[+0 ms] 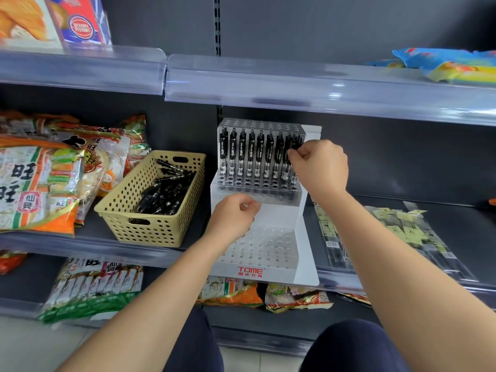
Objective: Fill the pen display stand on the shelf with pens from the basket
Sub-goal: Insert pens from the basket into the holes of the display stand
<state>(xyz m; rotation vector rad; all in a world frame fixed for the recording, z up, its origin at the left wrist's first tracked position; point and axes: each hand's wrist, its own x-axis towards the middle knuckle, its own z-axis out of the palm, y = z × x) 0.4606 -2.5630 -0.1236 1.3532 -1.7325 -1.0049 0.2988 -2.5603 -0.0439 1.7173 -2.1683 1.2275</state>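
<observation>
At my right grip (319, 165), pinching a black pen (295, 144), one upper-tier row of the display stand (251, 272) is nearly full. Lower tier empty; much left. Left grip (233, 214) curled, contents unclear. Left of it, the basket (145, 229) holds many pens (163, 194).

head camera looks down, close to shelf (472, 237).

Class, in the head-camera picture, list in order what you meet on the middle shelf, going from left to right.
snack bags → basket → pen display stand → clear flat packets
</observation>
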